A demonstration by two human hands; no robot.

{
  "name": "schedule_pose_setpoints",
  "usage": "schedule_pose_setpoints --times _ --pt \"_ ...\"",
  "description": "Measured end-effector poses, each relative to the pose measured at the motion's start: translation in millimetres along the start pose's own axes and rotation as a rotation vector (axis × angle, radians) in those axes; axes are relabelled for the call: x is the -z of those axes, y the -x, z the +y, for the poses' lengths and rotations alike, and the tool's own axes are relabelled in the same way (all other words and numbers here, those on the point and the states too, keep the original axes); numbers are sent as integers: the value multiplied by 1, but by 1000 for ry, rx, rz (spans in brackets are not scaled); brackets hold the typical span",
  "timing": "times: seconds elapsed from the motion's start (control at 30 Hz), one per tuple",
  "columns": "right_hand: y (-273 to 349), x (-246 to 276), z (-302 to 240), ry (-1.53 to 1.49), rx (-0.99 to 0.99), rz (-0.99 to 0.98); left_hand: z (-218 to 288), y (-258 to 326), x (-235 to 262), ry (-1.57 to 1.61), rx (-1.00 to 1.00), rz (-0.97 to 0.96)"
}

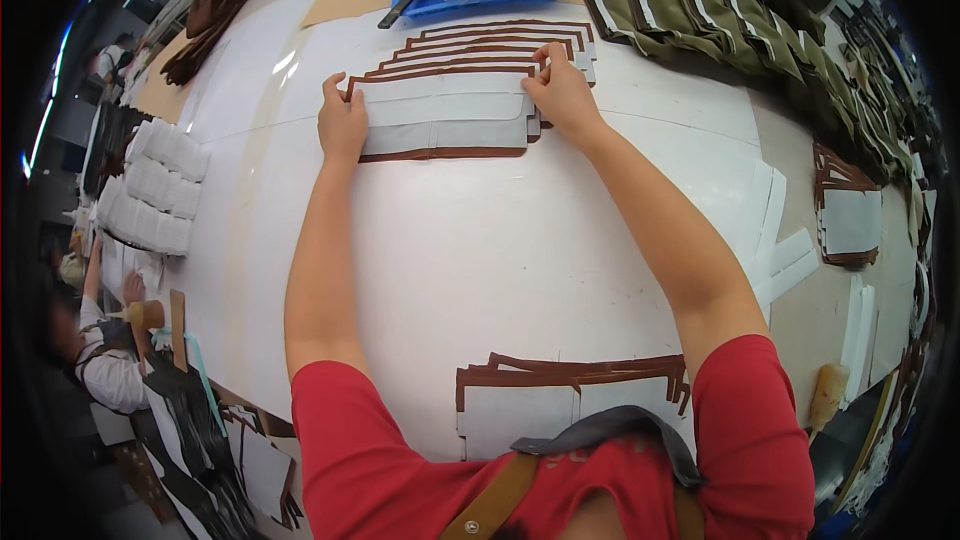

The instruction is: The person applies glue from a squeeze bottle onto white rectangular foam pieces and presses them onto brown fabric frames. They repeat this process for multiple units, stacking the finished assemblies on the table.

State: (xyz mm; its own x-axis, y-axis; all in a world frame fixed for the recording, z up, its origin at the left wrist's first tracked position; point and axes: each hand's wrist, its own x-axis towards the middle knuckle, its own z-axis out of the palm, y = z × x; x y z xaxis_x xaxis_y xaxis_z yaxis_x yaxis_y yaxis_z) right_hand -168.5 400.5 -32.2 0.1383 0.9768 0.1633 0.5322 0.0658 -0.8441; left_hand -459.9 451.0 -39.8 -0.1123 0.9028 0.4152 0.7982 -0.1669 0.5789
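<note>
table (pixel 480 270): white, smooth, slight sheen | panel (pixel 445 125): matt grey sheet, brown leather-like edging | tray (pixel 420 2): glossy blue plastic

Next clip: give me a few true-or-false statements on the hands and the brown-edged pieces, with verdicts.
1. Both hands press on the nearest brown-edged panel of the staggered row. True: left hand at its left end, right hand at its right.
2. The right hand holds a glue bottle. False: it lies on the panel.
3. A blue tray sits beyond the row. True.
4. The olive fabric pieces lie at the left. False: far right.
</note>
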Motion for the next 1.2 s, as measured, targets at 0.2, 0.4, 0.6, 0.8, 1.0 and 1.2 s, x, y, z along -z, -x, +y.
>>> schedule_pose_setpoints --times 0.2,0.4,0.6,0.8,1.0,1.2 --pt "1 -4 -2 91 122 -19 -2 1 7 -48 -12 -13" --pt "9 -12 13 609 475 209 42 23 -8 -326 -343 -67" --pt "33 27 3 537 340 107 64 52 -31 -249 -350 -191" --pt "136 187 41 689 68 129 62 58 -26 -420 -381 -102" --pt "264 278 65 753 -429 225 151 100 -27 -74 -517 -135" --pt "287 277 73 809 -580 338 289 212 -86 457 -571 -833"
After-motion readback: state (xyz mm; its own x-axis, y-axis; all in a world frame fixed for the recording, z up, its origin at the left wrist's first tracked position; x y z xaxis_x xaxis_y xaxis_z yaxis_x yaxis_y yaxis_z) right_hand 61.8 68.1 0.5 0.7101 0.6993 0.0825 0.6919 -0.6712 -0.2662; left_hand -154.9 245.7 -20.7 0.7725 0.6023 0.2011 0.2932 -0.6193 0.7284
